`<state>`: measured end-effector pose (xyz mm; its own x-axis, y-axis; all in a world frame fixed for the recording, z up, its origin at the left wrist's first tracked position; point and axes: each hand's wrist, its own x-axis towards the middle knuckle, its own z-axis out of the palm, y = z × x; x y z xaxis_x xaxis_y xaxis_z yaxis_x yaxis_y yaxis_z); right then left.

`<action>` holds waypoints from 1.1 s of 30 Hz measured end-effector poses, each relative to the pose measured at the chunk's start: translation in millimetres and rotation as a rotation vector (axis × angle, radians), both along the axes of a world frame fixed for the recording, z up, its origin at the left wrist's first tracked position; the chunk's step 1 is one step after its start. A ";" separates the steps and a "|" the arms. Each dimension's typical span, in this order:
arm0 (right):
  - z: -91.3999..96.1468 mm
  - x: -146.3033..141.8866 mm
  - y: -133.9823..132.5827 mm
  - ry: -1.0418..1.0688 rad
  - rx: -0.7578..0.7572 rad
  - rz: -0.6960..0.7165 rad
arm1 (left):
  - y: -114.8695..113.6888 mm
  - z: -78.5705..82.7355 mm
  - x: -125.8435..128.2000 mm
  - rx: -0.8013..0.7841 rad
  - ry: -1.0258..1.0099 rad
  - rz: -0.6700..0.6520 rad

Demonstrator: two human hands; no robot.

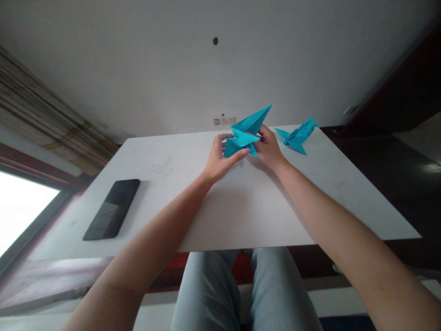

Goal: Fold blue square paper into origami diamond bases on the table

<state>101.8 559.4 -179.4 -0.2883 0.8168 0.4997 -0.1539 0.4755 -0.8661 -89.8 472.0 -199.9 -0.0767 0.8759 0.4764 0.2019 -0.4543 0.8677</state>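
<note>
Between my two hands is a blue origami bird (251,123), held just above the white table with one long pointed flap rising to the upper right. My left hand (220,158) grips its left side, thumb stretched along the near edge and fingers behind the paper. On the right side, my right hand (270,148) is closed on the folded paper, its fingertips partly hidden behind it. A second blue origami bird (299,135) lies on the table to the right of my right hand, apart from it.
A black phone (113,209) lies on the left of the white table (248,220). The wall (165,69) with power sockets (223,121) stands behind the far edge. A curtain (44,105) and window (24,207) are at left. My legs (210,289) are under the near edge.
</note>
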 end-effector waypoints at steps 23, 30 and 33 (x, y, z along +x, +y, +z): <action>7.1 -7.5 -19.9 -0.057 -0.084 0.049 | 12.2 -11.1 -8.2 0.359 0.359 0.329; -3.1 -6.0 -9.7 -0.074 -0.055 0.027 | 8.7 -9.2 -10.0 0.351 0.329 0.382; -4.2 -4.3 -5.9 -0.068 -0.044 -0.004 | 9.9 -7.1 -11.9 0.331 0.278 0.364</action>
